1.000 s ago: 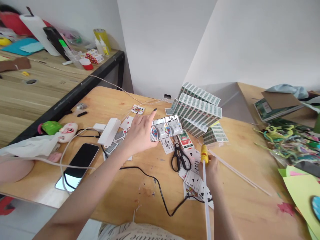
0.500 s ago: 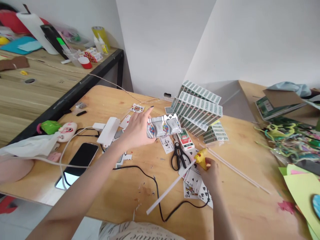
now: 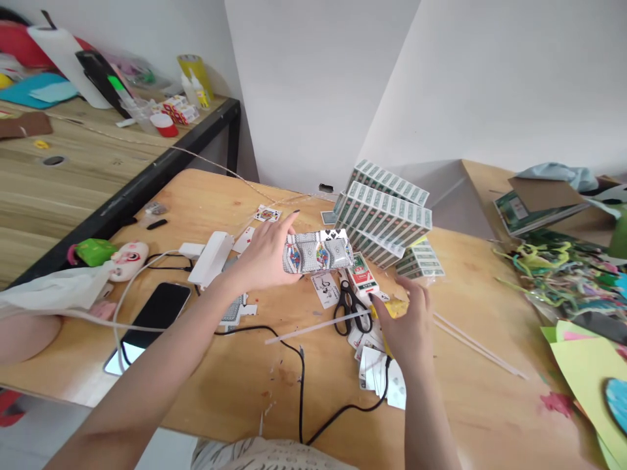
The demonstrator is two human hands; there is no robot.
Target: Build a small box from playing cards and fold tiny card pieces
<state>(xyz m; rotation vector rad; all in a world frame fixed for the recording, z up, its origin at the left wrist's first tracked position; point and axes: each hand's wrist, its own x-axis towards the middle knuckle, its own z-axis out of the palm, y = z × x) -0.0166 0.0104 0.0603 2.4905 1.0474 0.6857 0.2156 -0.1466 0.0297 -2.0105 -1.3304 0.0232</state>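
Note:
My left hand (image 3: 267, 258) grips a flat rectangular piece made of joined playing cards (image 3: 318, 253), held up over the table. Patterned card backs and strips of face cards show on it. My right hand (image 3: 409, 320) is at a yellow glue gun (image 3: 396, 307), thumb and fingers spread apart around it and partly hiding it. A long translucent glue stick (image 3: 313, 331) sticks out of the gun to the left, across black scissors (image 3: 345, 307). Loose playing cards (image 3: 375, 372) lie under and below the gun. A red and green card box (image 3: 363, 274) is just beyond the scissors.
Stacked card boxes (image 3: 386, 212) stand at the back. A black cord (image 3: 301, 385) loops across the front of the wooden table. Left are a phone (image 3: 157, 313) and a white device (image 3: 211, 258). Two more glue sticks (image 3: 480, 344) lie right, near pipe cleaners (image 3: 563, 267).
My right hand has loosened its fingers from the glue gun. The gun has turned, so its glue stick lies flatter and points more to the left. My left hand still holds the card piece.

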